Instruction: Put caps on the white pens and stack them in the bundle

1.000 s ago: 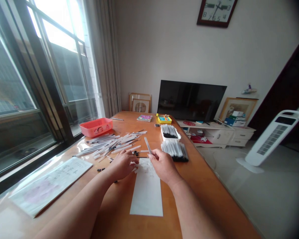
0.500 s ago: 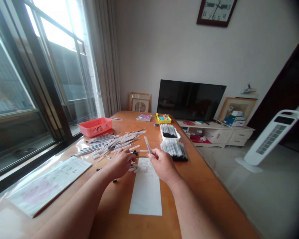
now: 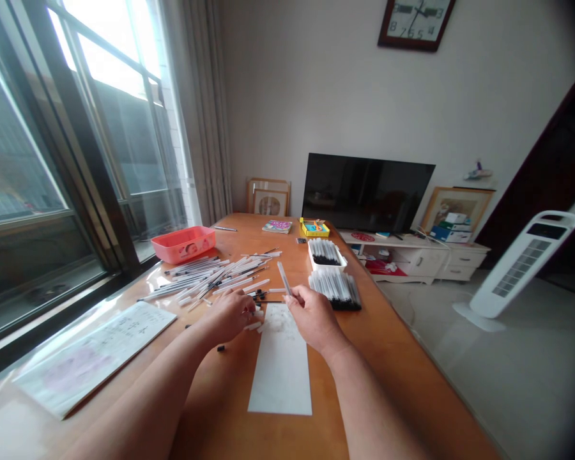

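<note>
My right hand (image 3: 314, 316) pinches a clear pen barrel (image 3: 283, 278) between thumb and fingers, tilted up over the top of a white paper strip (image 3: 282, 377). Left of the strip, my left hand (image 3: 230, 314) hangs low with its fingers curled together; whatever is between the fingertips is hidden. White pen caps (image 3: 253, 326) lie right by those fingertips, and small black plugs (image 3: 259, 294) lie just beyond. Past my left hand spreads a loose heap of pen barrels and refills (image 3: 215, 276). One black piece (image 3: 221, 349) sits by my left forearm.
Right of my hands, a row of clear pens (image 3: 334, 289) with black ends lies beside a white box (image 3: 326, 263) full of similar pens. A red plastic basket (image 3: 184, 246), a notebook (image 3: 100, 351), a booklet (image 3: 276, 227) and a yellow box (image 3: 315, 229) share the table.
My left hand has drawn back slightly, with its fingertips lower and a little further left among the white caps. My right hand and the pen barrel look unmoved.
</note>
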Demonstrator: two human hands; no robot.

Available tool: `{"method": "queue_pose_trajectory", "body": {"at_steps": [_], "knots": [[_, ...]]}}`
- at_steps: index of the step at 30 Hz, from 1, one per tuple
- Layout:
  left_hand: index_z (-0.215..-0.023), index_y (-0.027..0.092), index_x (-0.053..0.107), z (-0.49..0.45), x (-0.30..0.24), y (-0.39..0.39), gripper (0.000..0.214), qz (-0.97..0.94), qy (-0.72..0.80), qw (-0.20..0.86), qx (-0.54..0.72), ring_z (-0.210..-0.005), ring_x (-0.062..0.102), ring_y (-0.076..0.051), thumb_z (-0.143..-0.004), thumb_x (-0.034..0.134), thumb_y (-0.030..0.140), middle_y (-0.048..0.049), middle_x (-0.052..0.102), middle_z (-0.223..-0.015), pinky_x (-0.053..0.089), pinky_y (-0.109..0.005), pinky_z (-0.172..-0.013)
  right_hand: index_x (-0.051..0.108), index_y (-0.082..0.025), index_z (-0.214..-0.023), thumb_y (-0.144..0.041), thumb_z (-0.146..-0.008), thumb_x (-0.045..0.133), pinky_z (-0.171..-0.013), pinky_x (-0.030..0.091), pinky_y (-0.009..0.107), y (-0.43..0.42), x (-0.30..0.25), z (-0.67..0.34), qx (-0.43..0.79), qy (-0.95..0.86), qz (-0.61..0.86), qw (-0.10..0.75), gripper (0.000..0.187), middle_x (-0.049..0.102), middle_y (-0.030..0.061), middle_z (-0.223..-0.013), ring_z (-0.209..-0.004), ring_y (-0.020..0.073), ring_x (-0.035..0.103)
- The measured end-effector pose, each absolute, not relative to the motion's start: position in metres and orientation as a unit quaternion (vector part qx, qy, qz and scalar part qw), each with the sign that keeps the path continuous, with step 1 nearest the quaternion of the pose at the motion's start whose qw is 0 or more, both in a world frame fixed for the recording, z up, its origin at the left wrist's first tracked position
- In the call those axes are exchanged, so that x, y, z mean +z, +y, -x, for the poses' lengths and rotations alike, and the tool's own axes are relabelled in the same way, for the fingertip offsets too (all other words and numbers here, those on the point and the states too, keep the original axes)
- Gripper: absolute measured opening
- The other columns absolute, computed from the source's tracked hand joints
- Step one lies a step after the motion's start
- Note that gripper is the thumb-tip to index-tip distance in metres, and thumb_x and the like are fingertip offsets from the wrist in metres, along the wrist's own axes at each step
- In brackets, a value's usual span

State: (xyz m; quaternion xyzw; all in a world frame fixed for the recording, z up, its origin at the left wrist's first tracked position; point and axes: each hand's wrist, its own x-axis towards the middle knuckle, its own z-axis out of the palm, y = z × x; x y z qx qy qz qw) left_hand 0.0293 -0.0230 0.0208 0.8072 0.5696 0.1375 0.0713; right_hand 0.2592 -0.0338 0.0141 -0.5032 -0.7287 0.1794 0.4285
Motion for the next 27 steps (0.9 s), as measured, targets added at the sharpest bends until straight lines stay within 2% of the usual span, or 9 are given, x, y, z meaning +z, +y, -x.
{"method": "queue_pose_trajectory", "body": {"at_steps": [4, 8, 11, 14, 21, 27], "knots": [[-0.089, 0.02, 0.07, -0.028, 0.024, -0.024, 0.024, -0.777, 0.583, 0.131, 0.198, -0.08, 0.062, -0.02, -0.08, 0.05, 0.014, -0.0051, 0.072, -0.089, 0.044, -0.03, -0.072, 0.071, -0.023, -0.093, -0.034, -0.094, 0.055, -0.065, 0.041, 0.025, -0.033, 0.012, -0.258, 0.186, -0.726, 0.503, 0.429, 0.02, 0.071, 0.0032, -0.083, -0.076, 0.018, 0.061], [-0.088, 0.018, 0.067, -0.029, 0.017, -0.022, 0.014, -0.746, 0.54, 0.267, 0.285, -0.075, 0.059, -0.019, -0.078, 0.058, 0.022, -0.0031, 0.068, -0.082, 0.044, -0.029, -0.069, 0.072, -0.022, -0.093, -0.033, -0.093, 0.057, -0.066, 0.043, 0.026, -0.032, 0.009, -0.254, 0.222, -0.723, 0.492, 0.432, 0.019, 0.073, 0.0036, -0.084, -0.077, 0.0186, 0.063], [-0.091, 0.017, 0.066, -0.033, 0.015, -0.023, 0.018, -0.719, 0.48, 0.389, 0.318, -0.073, 0.057, -0.017, -0.079, 0.065, 0.031, -0.0016, 0.065, -0.08, 0.043, -0.028, -0.067, 0.072, -0.022, -0.092, -0.033, -0.091, 0.059, -0.064, 0.043, 0.025, -0.034, 0.007, -0.248, 0.263, -0.72, 0.479, 0.428, 0.018, 0.072, 0.0023, -0.078, -0.071, 0.0175, 0.062], [-0.091, 0.015, 0.066, -0.037, 0.02, -0.027, 0.022, -0.693, 0.445, 0.459, 0.332, -0.073, 0.055, -0.015, -0.079, 0.07, 0.034, -0.0016, 0.066, -0.082, 0.042, -0.028, -0.069, 0.072, -0.021, -0.092, -0.034, -0.09, 0.06, -0.062, 0.043, 0.025, -0.035, 0.005, -0.243, 0.315, -0.714, 0.458, 0.424, 0.018, 0.072, 0.001, -0.077, -0.067, 0.0159, 0.061], [-0.097, 0.016, 0.065, -0.038, 0.029, -0.03, 0.027, -0.643, 0.396, 0.539, 0.372, -0.083, 0.058, -0.015, -0.078, 0.076, 0.029, -0.0022, 0.067, -0.092, 0.042, -0.028, -0.078, 0.071, -0.017, -0.091, -0.036, -0.086, 0.063, -0.059, 0.043, 0.025, -0.029, -0.003, -0.241, 0.362, -0.68, 0.459, 0.443, 0.021, 0.07, 0.0011, -0.075, -0.063, 0.0147, 0.058], [-0.097, 0.017, 0.061, -0.041, 0.029, -0.031, 0.026, -0.646, 0.379, 0.532, 0.394, -0.089, 0.06, -0.017, -0.079, 0.076, 0.029, -0.0038, 0.066, -0.096, 0.044, -0.03, -0.082, 0.069, -0.018, -0.087, -0.037, -0.086, 0.061, -0.06, 0.043, 0.025, -0.029, -0.002, -0.242, 0.348, -0.682, 0.465, 0.445, 0.02, 0.068, 0.0007, -0.073, -0.063, 0.0148, 0.056]]}}
